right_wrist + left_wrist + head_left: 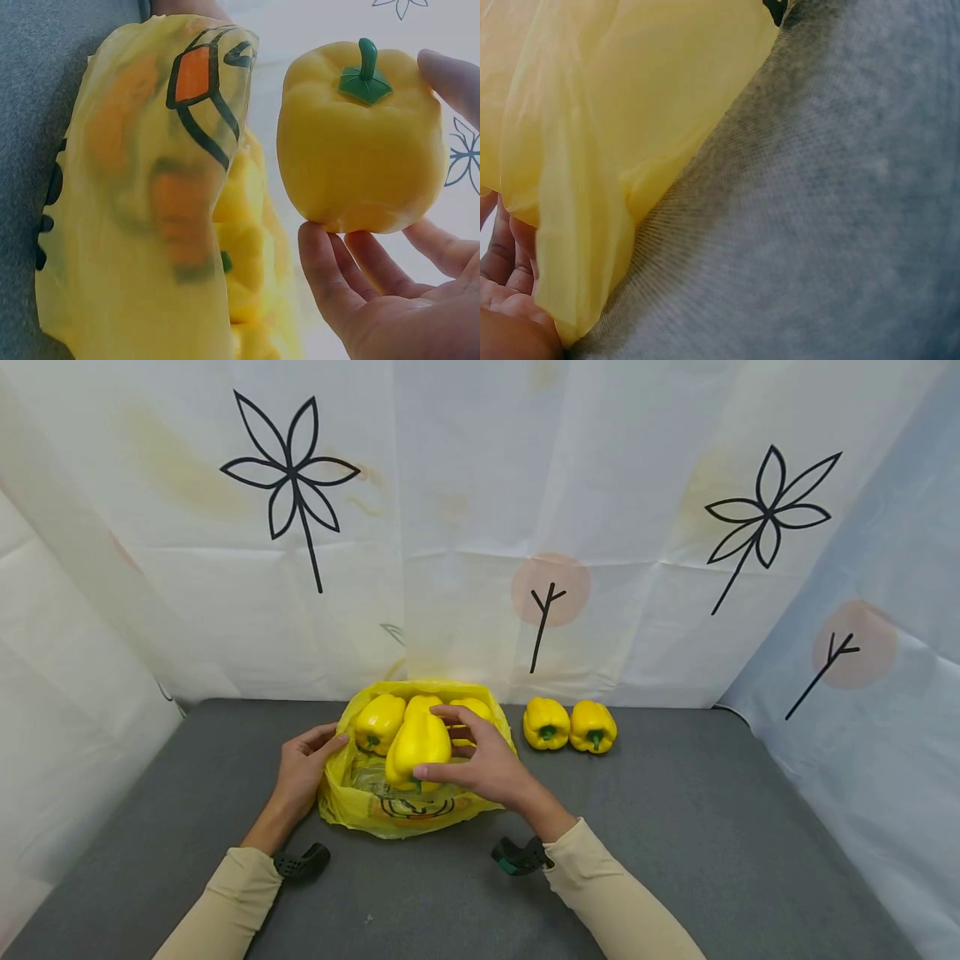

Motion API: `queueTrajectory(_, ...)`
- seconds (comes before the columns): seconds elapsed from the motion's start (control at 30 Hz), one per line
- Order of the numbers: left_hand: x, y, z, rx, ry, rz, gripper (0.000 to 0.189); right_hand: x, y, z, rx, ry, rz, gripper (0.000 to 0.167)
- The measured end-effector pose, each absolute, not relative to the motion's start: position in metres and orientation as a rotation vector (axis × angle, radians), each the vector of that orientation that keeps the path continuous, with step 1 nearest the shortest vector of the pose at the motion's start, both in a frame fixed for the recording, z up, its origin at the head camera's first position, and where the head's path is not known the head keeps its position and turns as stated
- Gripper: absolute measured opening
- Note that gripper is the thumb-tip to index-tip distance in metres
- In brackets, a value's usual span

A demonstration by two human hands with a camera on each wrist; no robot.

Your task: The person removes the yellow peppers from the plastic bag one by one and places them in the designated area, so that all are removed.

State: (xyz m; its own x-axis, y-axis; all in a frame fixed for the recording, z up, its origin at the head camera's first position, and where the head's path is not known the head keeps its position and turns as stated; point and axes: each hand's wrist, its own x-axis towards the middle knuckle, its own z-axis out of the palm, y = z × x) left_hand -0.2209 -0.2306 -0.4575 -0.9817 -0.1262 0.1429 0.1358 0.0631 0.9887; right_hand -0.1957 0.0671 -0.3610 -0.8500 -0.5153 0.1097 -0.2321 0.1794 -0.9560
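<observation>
My right hand [487, 764] grips a yellow bell pepper [420, 745] over the mouth of a yellow plastic bag [356, 806]. Seen from the right wrist, thumb and fingers clasp this pepper [360, 157] from opposite sides, its green stem in plain sight. Several more yellow peppers [379, 722] lie inside the bag, partly covered by the held one. At the bag's left rim, my left hand [300, 768] pinches the plastic between thumb and fingers. The left wrist view has the bag's side [667, 97] hanging in front of some of those fingers.
Two yellow bell peppers, one [546, 725] beside the other [593, 727], stand on the grey table [675, 827] right of the bag. A white printed cloth [457, 527] hangs behind the table, with further cloth at both sides.
</observation>
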Motion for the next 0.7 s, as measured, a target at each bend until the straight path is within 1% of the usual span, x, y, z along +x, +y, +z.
queueTrajectory(0.53,-0.221,-0.23,-0.458,-0.026,-2.126,-2.029,0.048,-0.191,0.092,-0.36,-0.738,2.228,-1.745,0.081)
queueTrajectory(0.7,-0.221,-0.23,-0.457,-0.015,-2.14,-2.015,0.048,-0.19,0.097,-0.359,-0.722,2.204,-1.77,0.078)
